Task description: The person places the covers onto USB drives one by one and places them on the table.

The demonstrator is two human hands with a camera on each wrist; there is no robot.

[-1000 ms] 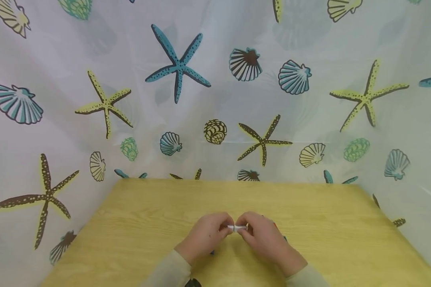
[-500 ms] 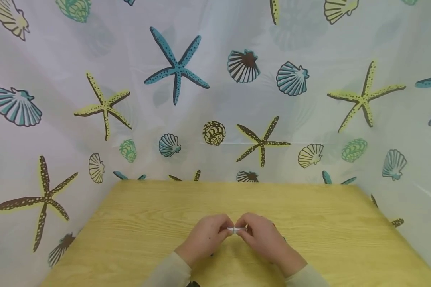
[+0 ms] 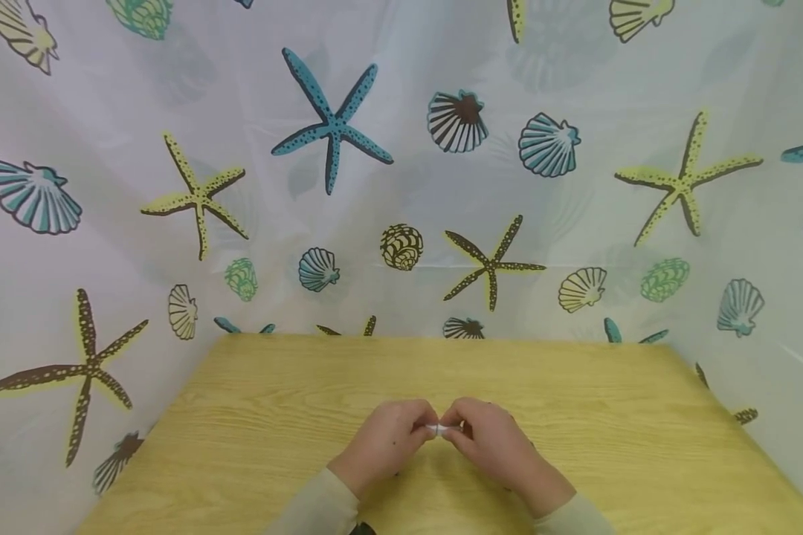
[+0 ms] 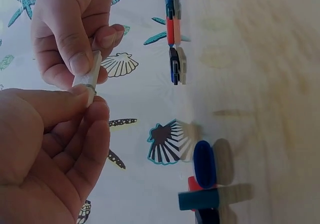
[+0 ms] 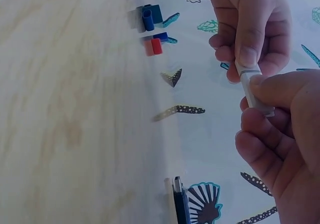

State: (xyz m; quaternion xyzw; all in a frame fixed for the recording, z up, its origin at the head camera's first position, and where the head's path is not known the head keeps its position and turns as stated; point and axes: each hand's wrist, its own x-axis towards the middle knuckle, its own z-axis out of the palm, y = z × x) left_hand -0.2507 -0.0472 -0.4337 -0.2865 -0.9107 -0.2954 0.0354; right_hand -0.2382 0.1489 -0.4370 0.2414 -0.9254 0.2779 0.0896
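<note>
Near the front middle of the table, my left hand and right hand meet fingertip to fingertip in the head view. Between them is a small white stick-shaped piece with a thin grey band across it. My left thumb and fingers pinch one end, and my right thumb and fingers pinch the other. The right wrist view shows the white piece slanting between both thumbs, its ends partly covered by fingers. What kind of thing it is, I cannot tell.
Small blue, teal and red pieces lie in a cluster on the table. Across from it are slim dark, red and blue items in a row. A shell-and-starfish curtain encloses the wooden table at the back and sides.
Both hands stay almost in place, still pinching the white piece, with their fingertips slightly closer together. Coloured bits once showing beyond the right hand are now mostly hidden.
</note>
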